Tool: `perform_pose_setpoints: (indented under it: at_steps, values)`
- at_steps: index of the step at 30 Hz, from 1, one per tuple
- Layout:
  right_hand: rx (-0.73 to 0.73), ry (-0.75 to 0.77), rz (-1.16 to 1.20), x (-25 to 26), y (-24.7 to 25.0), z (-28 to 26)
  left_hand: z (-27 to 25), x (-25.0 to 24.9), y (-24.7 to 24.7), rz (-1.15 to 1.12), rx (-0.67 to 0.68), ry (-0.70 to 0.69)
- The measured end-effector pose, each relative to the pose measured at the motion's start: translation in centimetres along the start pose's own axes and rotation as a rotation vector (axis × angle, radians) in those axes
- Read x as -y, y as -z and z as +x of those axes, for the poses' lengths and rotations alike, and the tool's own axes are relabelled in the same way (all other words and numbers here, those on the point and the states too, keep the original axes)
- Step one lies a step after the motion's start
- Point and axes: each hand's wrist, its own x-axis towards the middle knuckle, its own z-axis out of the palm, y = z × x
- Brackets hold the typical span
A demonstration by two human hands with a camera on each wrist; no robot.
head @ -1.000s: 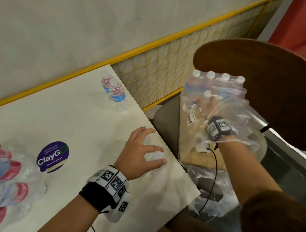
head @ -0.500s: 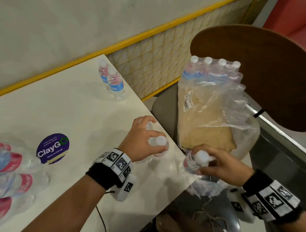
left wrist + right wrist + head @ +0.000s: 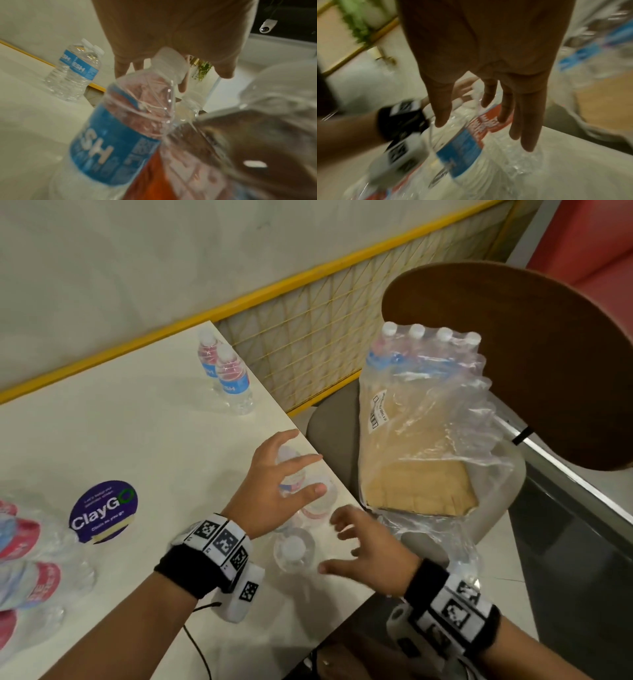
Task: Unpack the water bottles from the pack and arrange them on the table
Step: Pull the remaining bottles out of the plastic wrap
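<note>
I have both hands low at the near right corner of the surface (image 3: 102, 440), over a small cluster of water bottles standing at its edge. My left hand (image 3: 277, 491) has its fingers spread and lightly bent above the caps of two bottles, one of them the near bottle (image 3: 120, 128) that fills the left wrist view; I judge it hovers there to steady or release them, and it grips nothing that I can see. My right hand (image 3: 363, 553) is splayed wide just right of the front bottle (image 3: 294, 549), fingers straight and holding nothing, so I take it that bottle now stands on its own. The pack (image 3: 421, 412) sits on the chair (image 3: 513, 344) at centre right, its wrap torn open and slack, with a row of four capped bottles (image 3: 430, 335) left against the chair back, so more remains to unpack. Two bottles (image 3: 226, 374) stand together at the far edge in the upper middle, placed as a pair, I judge, to start a row. Their blue labels show "ESH", the rest cut off. A round purple sticker (image 3: 102, 511) at lower left reads "ClayGo". More wrapped bottles (image 3: 27, 559) lie at the left edge; their red labels are unreadable.
</note>
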Motion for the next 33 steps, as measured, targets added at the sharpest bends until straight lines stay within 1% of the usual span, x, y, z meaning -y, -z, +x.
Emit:
perform_pose_setpoints:
  at_steps: [2, 3, 5, 6, 8, 10, 12, 14, 17, 19, 24, 28, 30, 31, 33]
  values:
    - [0.027, -0.099, 0.143, -1.5, 1.3, 0.6, -0.4, 1.0, 0.2, -0.088, -0.036, 0.048]
    - [0.076, -0.109, 0.197, -2.1, 1.5, 1.1, -0.3, 1.5, 0.3, -0.169, -0.036, 0.126]
    - [0.173, -0.065, 0.257, -2.6, 0.4, 2.5, 0.4, 2.4, 0.2, -0.354, 0.013, 0.318]
    - [0.192, -0.041, 0.286, -2.7, -0.4, 3.3, 0.9, 2.6, 0.3, -0.418, 0.053, 0.385]
    - [0.185, -0.014, 0.362, -2.6, -2.2, 4.6, 1.4, 2.6, 0.6, -0.504, 0.131, 0.448]
    - [0.154, 0.0, 0.427, -2.3, -3.7, 5.3, 1.4, 2.5, 1.0, -0.537, 0.154, 0.461]
    - [0.126, 0.019, 0.456, -2.0, -4.8, 5.8, 1.1, 2.7, 1.6, -0.535, 0.143, 0.458]
    - [0.108, 0.034, 0.464, -1.5, -5.9, 6.1, 0.6, 3.3, 2.2, -0.544, 0.13, 0.459]
    - [0.093, 0.039, 0.459, -0.2, -7.4, 6.6, -0.3, 4.5, 3.5, -0.549, 0.16, 0.46]
    - [0.097, 0.055, 0.451, 0.7, -8.2, 7.0, -1.0, 4.9, 4.5, -0.57, 0.175, 0.471]
    - [0.112, 0.122, 0.439, 2.7, -9.8, 8.3, -2.1, 6.0, 6.8, -0.553, 0.147, 0.484]
    - [0.169, 0.092, 0.452, 4.0, -9.7, 8.6, -2.6, 6.4, 8.3, -0.476, 0.174, 0.5]
    - [0.227, 0.037, 0.427, 4.0, -8.1, 8.3, -2.4, 6.2, 9.5, -0.375, 0.095, 0.51]
    - [0.257, -0.008, 0.396, 3.6, -6.9, 8.0, -2.3, 5.7, 10.3, -0.313, 0.037, 0.491]
    - [0.289, -0.113, 0.33, 2.1, -4.0, 7.2, -2.0, 3.8, 11.6, -0.169, -0.047, 0.406]
